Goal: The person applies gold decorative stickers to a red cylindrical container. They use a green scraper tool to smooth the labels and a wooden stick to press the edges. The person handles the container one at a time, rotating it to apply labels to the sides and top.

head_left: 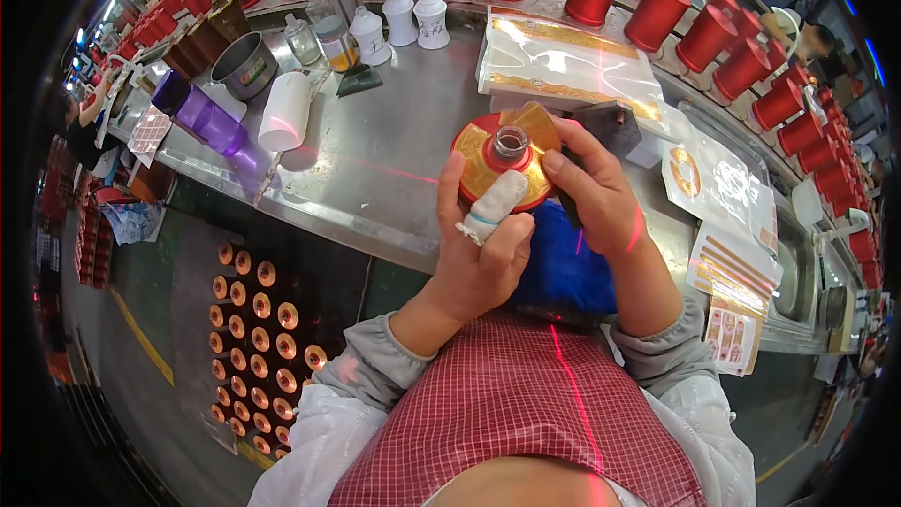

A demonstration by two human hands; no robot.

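A red bottle (466,141) with a gold-covered shoulder and a clear glass neck is held above the near side of the metal bench, its mouth toward me. My left hand (479,258) is closed around its near left side, and a white wrap with a blue band covers one finger. My right hand (601,183) pinches a thin amber flat piece (531,127) against the right side of the gold shoulder; whether that piece is a scraper or a film I cannot tell. The bottle's body is mostly hidden beneath its shoulder and my hands.
Red bottles (706,36) line a conveyor behind the metal bench (375,197). Decal sheets (563,56) lie at the back and right. A purple bottle (197,113), a white roll (284,113) and a grey pot (245,66) stand left. Several gold-topped bottles (261,305) are on the lower left.
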